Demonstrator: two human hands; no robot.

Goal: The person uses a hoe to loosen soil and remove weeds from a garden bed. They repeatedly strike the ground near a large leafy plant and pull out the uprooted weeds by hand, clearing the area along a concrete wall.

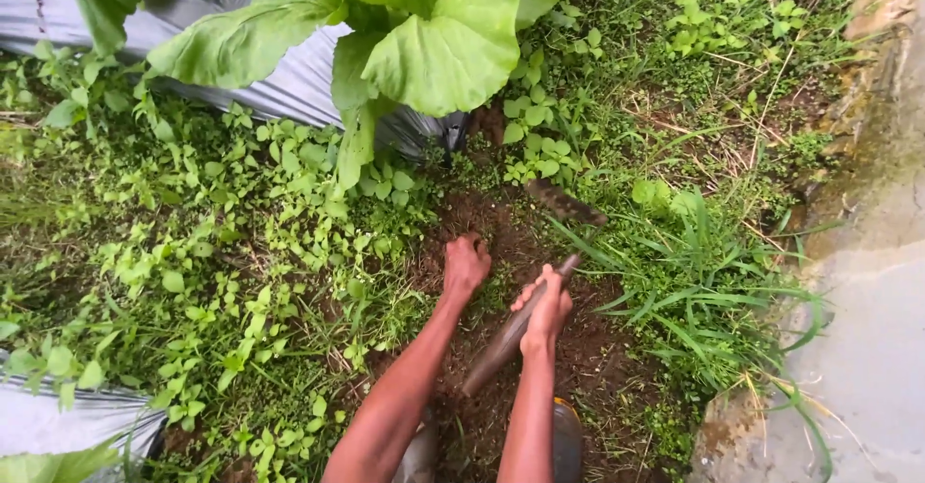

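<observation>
My right hand grips the wooden handle of a small hoe. Its dark, soil-caked blade is raised over the patch of bare brown soil in front of me. My left hand is closed in a fist and pressed down into the loose soil just left of the handle, among small weeds. I cannot tell whether it holds anything.
A large broad-leaved plant grows from grey plastic mulch sheeting at the top. Low green weeds cover the ground to the left, long grass to the right. A wet concrete edge runs along the right side. More plastic sheeting lies at bottom left.
</observation>
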